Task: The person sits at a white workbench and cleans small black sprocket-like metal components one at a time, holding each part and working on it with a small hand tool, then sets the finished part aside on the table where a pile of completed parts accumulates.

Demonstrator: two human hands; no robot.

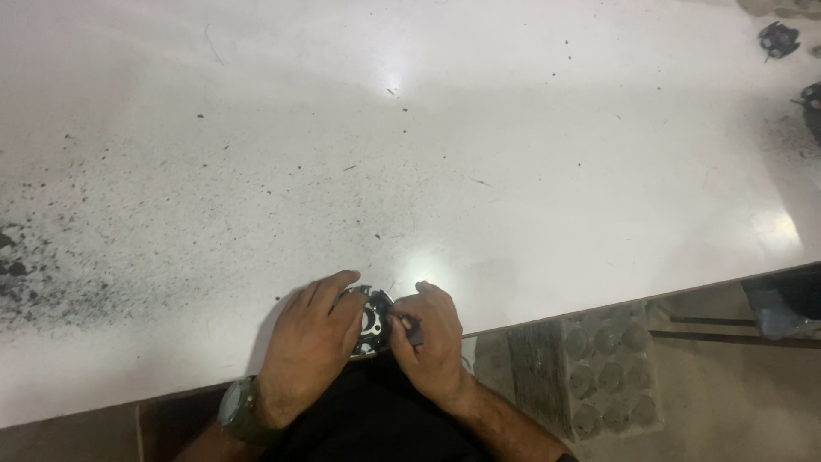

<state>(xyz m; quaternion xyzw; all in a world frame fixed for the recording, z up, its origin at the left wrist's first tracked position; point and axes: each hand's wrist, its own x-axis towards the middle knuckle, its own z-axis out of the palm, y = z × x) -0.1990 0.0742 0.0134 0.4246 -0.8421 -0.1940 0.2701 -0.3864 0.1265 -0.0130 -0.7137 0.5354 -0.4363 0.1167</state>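
A small round metal part (372,318), dark with a shiny ring and holes, rests at the near edge of the white table (410,154). My left hand (310,342) covers its left side and grips it; a dark green wristwatch (239,411) is on that wrist. My right hand (430,342) presses against the part's right side, pinching a small dark piece (412,330) against it. Most of the part is hidden under my fingers.
Dark specks and grime dust the table, thickest at the left (17,265). Two black round parts (778,38) lie at the far right corner. A grey egg-style tray (611,372) stands on the floor to the right, beside a wooden block.
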